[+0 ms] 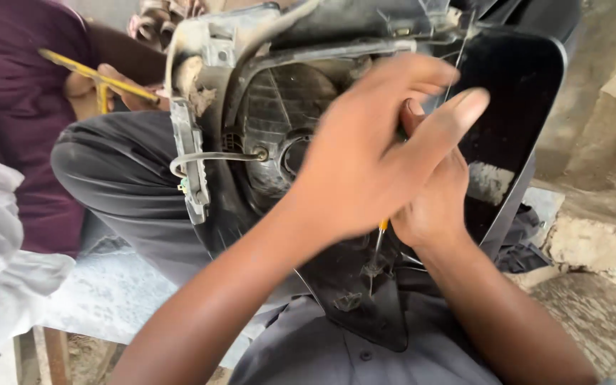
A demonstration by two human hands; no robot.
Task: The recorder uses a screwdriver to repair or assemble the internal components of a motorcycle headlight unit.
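Rough concrete ground and stone blocks (pixel 607 235) surround a black scooter headlight housing (pixel 279 128) resting on the person's lap.

Leftward, another person in a maroon shirt (pixel 16 107) holds a yellow tool (pixel 94 75). Left hand (pixel 365 157), blurred, fingers loosely spread, covers the housing; whether it grips anything, I cannot tell. Right hand (pixel 436 192) closes around a screwdriver (pixel 379 239).

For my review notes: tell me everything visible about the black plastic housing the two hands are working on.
The black plastic housing looks like a dusty vehicle light casing, seen from its ribbed back, resting on the person's lap. A pale, chipped bracket and a bent metal wire run along one edge; a glossy dark panel flanks the other. The left hand and right hand cover its middle.
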